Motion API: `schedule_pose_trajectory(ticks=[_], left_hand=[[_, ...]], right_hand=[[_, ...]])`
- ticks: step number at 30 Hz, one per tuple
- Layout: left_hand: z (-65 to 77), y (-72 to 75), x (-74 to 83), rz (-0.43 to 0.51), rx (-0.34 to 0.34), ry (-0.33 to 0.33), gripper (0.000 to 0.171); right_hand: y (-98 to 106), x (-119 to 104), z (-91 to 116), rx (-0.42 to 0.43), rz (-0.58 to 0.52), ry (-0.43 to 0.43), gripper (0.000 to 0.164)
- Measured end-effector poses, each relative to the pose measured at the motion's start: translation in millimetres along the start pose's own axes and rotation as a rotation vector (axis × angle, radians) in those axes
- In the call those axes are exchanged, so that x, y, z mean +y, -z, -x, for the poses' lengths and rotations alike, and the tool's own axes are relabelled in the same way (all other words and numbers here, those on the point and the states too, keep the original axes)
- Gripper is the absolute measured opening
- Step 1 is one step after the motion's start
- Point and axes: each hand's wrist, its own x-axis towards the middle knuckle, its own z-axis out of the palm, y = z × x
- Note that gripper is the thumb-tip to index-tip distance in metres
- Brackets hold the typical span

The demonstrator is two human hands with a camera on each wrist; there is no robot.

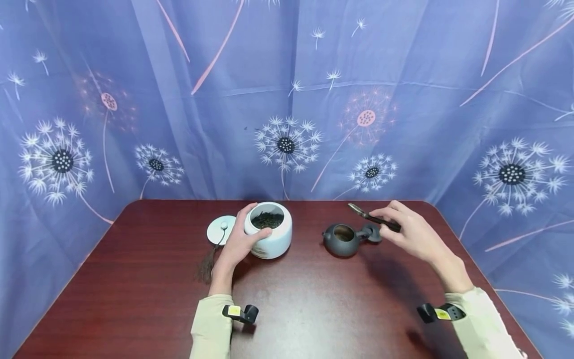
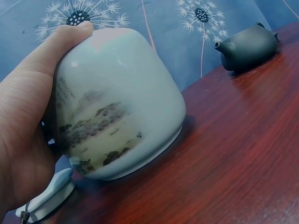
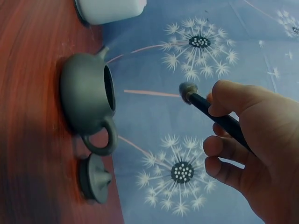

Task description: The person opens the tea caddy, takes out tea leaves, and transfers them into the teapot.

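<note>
Tea jar (image 1: 273, 245) upright on the tabletop (image 1: 296, 309), left of centre; I see the left hand (image 1: 237, 240) curl its fingers round it. Opening looks done to me: the jar lid (image 1: 215, 233) lies just beside the jar, the teapot (image 1: 342, 245) stands uncovered to the right, and the teapot lid (image 3: 96, 179) lies near its handle. There the right hand (image 1: 409, 229) pinches a tea scoop (image 1: 364, 215) (loaded or not, I can't tell), so scooping is what I judge left. The jar's near side is glossy white with a painted landscape; its round mouth shows dark tea leaves (image 1: 267, 220).
</note>
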Motion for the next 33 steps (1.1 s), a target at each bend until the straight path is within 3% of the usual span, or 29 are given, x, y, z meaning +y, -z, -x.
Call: schedule_pose_trajectory(ticks=[12,22,33], left_hand=[[0.6,0.8,-1.5,-0.028,0.018,-0.025,0.084],[15.5,2.7,33.4,-0.012,-0.027,0.018,0.084],[15.8,2.3,35.1,0.008,-0.019,0.003,0.083]], right_hand=[[-4,-11,-16,0.029,-0.035,0.053,0.035],[-13,-21,-31,0.056,-0.07,0.142,0.031],[-17,-41,-54,0.086,-0.116,0.26,0.031]])
